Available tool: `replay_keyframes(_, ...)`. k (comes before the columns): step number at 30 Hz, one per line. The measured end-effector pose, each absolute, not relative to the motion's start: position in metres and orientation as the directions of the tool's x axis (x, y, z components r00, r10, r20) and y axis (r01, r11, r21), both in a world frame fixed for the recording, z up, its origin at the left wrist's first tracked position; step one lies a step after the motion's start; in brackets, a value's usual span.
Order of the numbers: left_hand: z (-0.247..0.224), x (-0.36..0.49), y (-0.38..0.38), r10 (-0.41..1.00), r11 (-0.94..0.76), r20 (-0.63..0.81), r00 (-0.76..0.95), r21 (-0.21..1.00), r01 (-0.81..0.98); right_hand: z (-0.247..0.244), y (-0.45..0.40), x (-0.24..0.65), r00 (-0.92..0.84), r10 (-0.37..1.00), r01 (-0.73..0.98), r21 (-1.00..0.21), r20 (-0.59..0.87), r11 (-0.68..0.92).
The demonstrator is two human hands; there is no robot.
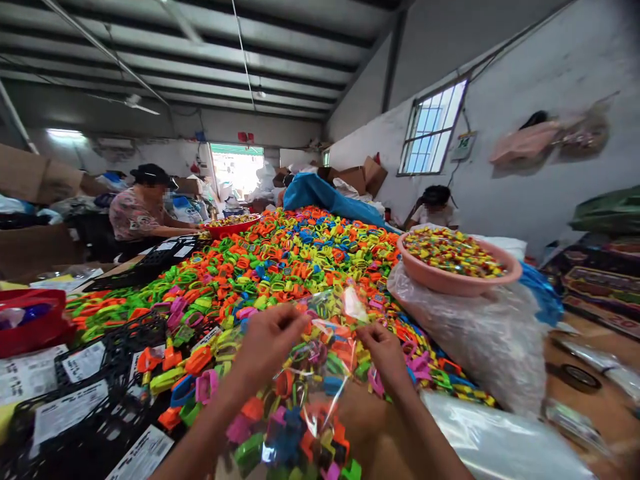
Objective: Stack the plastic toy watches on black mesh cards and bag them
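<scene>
My left hand (273, 343) pinches one side of the mouth of a clear plastic bag (327, 400). The other side is pinched by my right hand (383, 353). Through the bag's shiny film show several bright plastic pieces in blue, orange, green and pink. Right behind both hands rises a big heap of similar band-shaped pieces, like toy watches (295, 257), in orange, green, yellow, blue and pink. A few loose ones lie left of my left forearm.
Black crates with white labels (73, 407) lie left, beside a red basket (37, 323). A pink basin (460, 277) of small colourful pieces stands on a stuffed clear sack (480, 340) at right. Flat clear bags (500, 437) lie front right. A co-worker (143, 207) sits far left, another (434, 207) behind the basin.
</scene>
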State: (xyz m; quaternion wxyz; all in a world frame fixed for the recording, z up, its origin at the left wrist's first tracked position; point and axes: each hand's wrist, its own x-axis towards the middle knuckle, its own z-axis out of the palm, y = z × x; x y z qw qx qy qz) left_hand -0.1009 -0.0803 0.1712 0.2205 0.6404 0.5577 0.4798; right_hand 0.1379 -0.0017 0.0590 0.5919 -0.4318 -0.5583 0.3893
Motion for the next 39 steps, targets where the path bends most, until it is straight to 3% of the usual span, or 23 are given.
replay_keyframes(3, 0.146, -0.062, -0.100, 0.938, -0.332, 0.331, 0.102, 0.775, 0.537, 0.075, -0.021, 0.108, -0.059, 0.921, 0.042, -0.921, 0.385, 0.388)
replay_keyframes(9, 0.119, -0.065, -0.090, 0.967, -0.243, 0.255, 0.014, 0.902, 0.357, 0.088, -0.036, 0.079, -0.224, 0.919, -0.168, -0.941, 0.325, 0.292)
replay_keyframes(12, 0.120, -0.067, -0.090, 0.971, -0.229, 0.239, 0.013, 0.913, 0.338, 0.085, -0.042, 0.073, -0.235, 0.908, -0.127, -0.937, 0.348, 0.326)
replay_keyframes(16, 0.128, -0.069, -0.095, 0.965, -0.236, 0.264, 0.002, 0.860, 0.452, 0.085, -0.051, 0.070, -0.305, 0.897, -0.090, -0.948, 0.319, 0.306)
replay_keyframes(18, 0.132, -0.083, -0.097, 0.956, -0.229, 0.291, -0.030, 0.811, 0.538, 0.086, -0.047, 0.078, -0.345, 0.888, -0.075, -0.952, 0.305, 0.298)
replay_keyframes(21, 0.137, -0.116, -0.100, 0.934, -0.153, 0.326, -0.146, 0.734, 0.662, 0.088, -0.033, 0.102, -0.228, 0.912, 0.076, -0.927, 0.342, 0.367)
replay_keyframes(24, 0.140, -0.134, -0.106, 0.871, -0.077, 0.447, -0.204, 0.534, 0.842, 0.092, -0.020, 0.122, -0.094, 0.906, 0.310, -0.853, 0.413, 0.421)
replay_keyframes(27, 0.140, -0.117, -0.110, 0.733, -0.192, 0.681, 0.008, 0.195, 0.962, 0.100, -0.021, 0.117, -0.148, 0.851, 0.531, -0.685, 0.504, 0.499)
replay_keyframes(30, 0.137, -0.087, -0.100, 0.652, -0.307, 0.712, 0.260, -0.067, 0.949, 0.112, -0.031, 0.094, -0.297, 0.738, 0.619, -0.467, 0.606, 0.632)
replay_keyframes(34, 0.140, -0.074, -0.076, 0.559, -0.282, 0.797, 0.229, -0.077, 0.956, 0.124, -0.037, 0.073, -0.364, 0.555, 0.629, -0.243, 0.748, 0.739)
replay_keyframes(39, 0.151, -0.081, -0.084, 0.068, -0.436, 0.989, 0.128, -0.086, 0.896, 0.112, -0.031, 0.085, -0.211, 0.505, 0.634, -0.276, 0.837, 0.722)
